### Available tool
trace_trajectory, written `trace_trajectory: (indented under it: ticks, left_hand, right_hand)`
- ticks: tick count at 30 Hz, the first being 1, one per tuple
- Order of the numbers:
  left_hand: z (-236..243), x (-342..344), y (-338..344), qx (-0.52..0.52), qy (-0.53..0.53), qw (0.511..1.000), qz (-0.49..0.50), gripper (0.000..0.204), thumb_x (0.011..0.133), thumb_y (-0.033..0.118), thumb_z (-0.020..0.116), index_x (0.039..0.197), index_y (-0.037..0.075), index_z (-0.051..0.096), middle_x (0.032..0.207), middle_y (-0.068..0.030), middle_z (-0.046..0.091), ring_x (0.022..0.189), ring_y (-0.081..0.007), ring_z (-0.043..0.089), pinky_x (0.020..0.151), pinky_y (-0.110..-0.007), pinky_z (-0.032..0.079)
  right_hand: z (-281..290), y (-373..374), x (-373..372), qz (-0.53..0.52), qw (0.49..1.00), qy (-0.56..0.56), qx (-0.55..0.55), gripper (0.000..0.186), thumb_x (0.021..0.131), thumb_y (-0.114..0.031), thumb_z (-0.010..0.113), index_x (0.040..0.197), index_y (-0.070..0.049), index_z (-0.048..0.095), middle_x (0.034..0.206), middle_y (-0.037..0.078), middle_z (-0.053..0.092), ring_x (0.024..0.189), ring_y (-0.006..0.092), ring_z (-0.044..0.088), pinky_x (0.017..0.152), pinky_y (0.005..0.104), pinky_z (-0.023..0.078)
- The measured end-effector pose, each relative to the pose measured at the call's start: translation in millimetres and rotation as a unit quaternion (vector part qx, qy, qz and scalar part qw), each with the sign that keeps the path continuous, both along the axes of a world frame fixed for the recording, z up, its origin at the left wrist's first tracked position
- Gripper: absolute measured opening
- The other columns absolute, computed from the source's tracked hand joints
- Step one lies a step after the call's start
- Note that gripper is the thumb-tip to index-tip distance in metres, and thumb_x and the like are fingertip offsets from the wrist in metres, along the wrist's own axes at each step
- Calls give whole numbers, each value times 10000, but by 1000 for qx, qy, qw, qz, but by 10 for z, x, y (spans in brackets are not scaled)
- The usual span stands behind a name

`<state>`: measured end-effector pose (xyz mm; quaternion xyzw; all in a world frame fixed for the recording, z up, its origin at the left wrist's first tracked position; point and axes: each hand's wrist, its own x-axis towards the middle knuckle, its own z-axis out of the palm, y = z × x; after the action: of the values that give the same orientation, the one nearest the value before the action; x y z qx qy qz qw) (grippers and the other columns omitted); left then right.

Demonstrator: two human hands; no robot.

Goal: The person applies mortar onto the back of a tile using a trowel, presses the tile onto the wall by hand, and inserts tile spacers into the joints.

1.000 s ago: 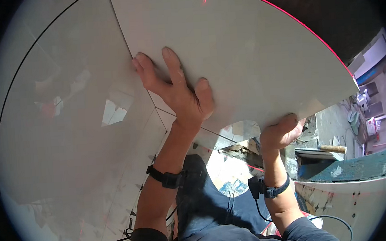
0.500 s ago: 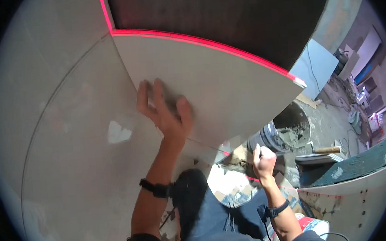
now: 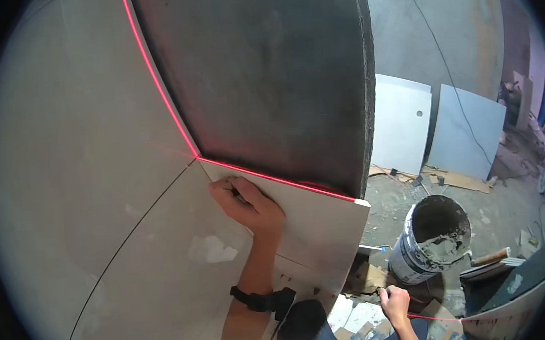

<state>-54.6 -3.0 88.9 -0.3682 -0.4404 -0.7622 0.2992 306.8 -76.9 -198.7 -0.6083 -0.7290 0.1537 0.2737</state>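
Note:
My left hand (image 3: 246,206) is curled against the face of a pale tile (image 3: 314,224), just below a bright red laser line along its top edge. Its fingers are bent together, and whatever may be in them is hidden. A large pale tiled surface (image 3: 92,119) lies to its left. Above sits a dark, rough-edged panel (image 3: 253,76), bordered by the laser. My right hand (image 3: 394,303) is closed low at the right, below a bucket of grey paste (image 3: 404,252); I cannot make out what it holds.
Two pale boards (image 3: 399,123) lean on a grey wall (image 3: 433,26) with a hanging cable, standing on cardboard (image 3: 463,182). At the lower right are a wooden-handled tool (image 3: 490,257), stacked sheets and a dark green ledge (image 3: 527,285). Debris lies on the floor.
The view has swung, showing more dark panel, boards and bucket. My left hand's fingers went from spread on the tile to curled. My right hand left the tile's edge and moved lower, now closed.

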Motion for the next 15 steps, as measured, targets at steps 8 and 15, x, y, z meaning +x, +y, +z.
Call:
trace_trajectory:
  ticks: [8,15]
  left_hand:
    - [5,164,-155,-26,77,994,72,174,981,68,492,820,17,448,835,-106,435,763,-242,420,649,-379,340]
    - [-6,193,-88,-13,54,998,26,161,914,28,536,777,8,455,856,-139,446,785,-286,448,655,-406,359]
  right_hand:
    - [-78,-65,-10,1,998,59,29,328,840,-173,763,653,-2,556,622,213,591,601,425,612,584,488,461]
    - [843,-204,-415,34,975,206,71,388,820,-60,744,619,-24,415,530,38,397,497,112,365,482,327,291]
